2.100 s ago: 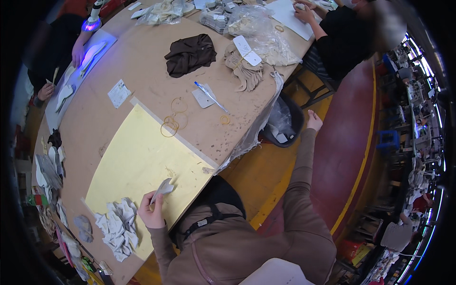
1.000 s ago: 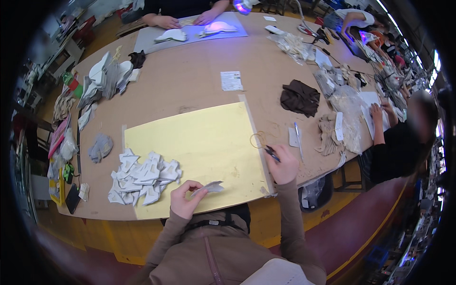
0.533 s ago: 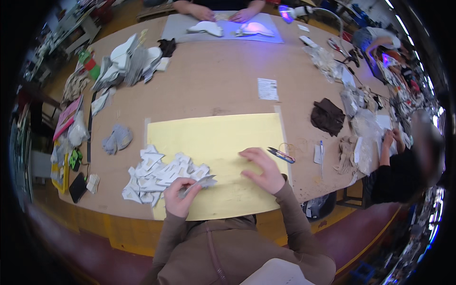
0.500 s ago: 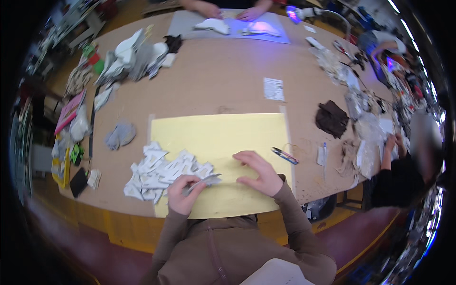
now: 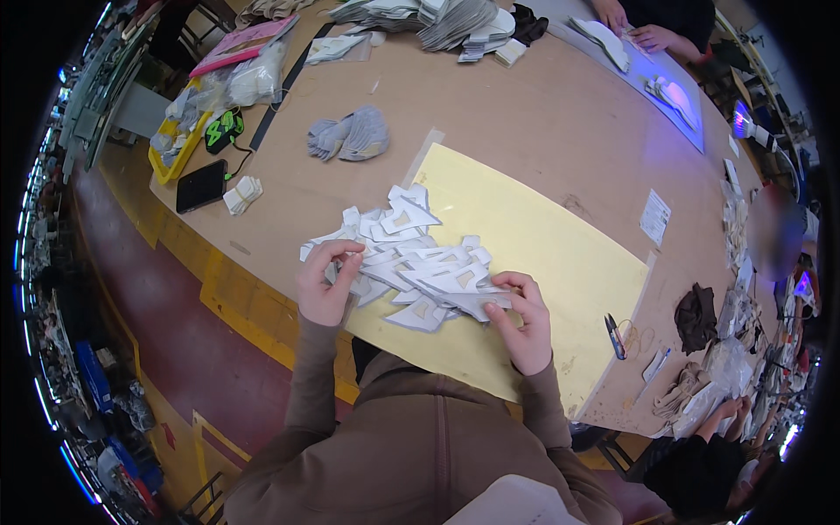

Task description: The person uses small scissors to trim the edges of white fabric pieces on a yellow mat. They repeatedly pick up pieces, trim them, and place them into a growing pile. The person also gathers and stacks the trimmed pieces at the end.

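A heap of white cut pieces with grey edges [image 5: 420, 262], some with a small beige patch, lies on the yellow sheet [image 5: 560, 254] and spills over its left end. At the heap's right side my right hand [image 5: 525, 328] pinches the edge of one such piece between thumb and fingers. My left hand [image 5: 324, 284] is at the heap's left side, thumb and forefinger drawn together. Whatever that pinch holds, if anything, is too small to make out.
Small scissors [image 5: 615, 337] and a pen [image 5: 656, 365] lie to the right, near a dark brown cloth [image 5: 696, 318]. A grey bundle [image 5: 348, 136], black phone-like slab [image 5: 201, 185] and yellow tray [image 5: 179, 157] sit left. A co-worker's hands [image 5: 652, 35] are at the far side.
The view has swung left. My right hand, earlier open and apart from the heap, now grips a piece. The grey piece earlier in my left hand no longer shows there.
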### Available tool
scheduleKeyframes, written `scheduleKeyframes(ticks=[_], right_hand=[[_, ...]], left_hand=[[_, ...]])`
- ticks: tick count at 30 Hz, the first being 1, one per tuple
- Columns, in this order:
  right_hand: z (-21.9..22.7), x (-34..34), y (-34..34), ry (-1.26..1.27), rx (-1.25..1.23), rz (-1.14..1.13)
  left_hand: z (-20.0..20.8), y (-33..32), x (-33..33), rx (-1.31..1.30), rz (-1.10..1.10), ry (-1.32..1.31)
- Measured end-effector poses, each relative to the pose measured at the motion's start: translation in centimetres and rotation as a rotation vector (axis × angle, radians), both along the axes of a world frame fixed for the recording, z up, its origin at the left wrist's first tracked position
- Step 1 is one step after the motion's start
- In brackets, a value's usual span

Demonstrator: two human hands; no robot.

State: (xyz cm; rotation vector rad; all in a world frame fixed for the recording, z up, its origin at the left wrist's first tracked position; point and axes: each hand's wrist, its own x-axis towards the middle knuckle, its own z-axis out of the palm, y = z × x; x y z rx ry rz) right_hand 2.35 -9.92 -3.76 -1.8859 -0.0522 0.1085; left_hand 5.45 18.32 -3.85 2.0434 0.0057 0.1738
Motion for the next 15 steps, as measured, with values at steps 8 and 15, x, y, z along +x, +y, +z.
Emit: scheduleKeyframes(ticks=[8, 15], right_hand=[[-2.3, 1.5, 3.7, -0.187, -0.367, -0.045], [-1.4, 1.4, 3.9, -0.054, -0.161, 0.018]], left_hand=[[-1.0, -3.9, 2.5, 0.219, -0.383, -0.009], [-0.7, -5.5, 1.9, 0.335, -0.463, 0.124]])
